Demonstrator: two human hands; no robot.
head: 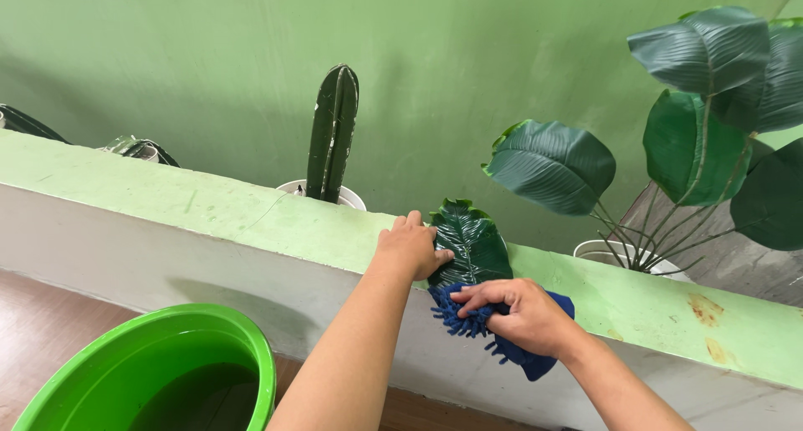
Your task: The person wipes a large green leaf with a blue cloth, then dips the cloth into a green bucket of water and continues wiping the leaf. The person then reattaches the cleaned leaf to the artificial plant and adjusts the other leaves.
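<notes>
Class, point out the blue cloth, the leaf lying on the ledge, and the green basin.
blue cloth (527, 360): head view, lower corner hanging below the hand.
leaf (473, 243): head view, middle of its blade.
green basin (251, 347): head view, right rim.

Left hand (411, 245) presses flat on the near edge of a dark green ribbed leaf (470, 240) lying on the light green ledge (209, 205). Right hand (523, 314) grips a blue microfibre cloth (468, 318), which touches the leaf's lower end. Behind the ledge stand a potted cactus (333, 134) and a broad-leaved plant (703, 122) in a white pot (615, 254). A green basin (159, 372) holding water sits below, on the wooden floor (42, 322).
</notes>
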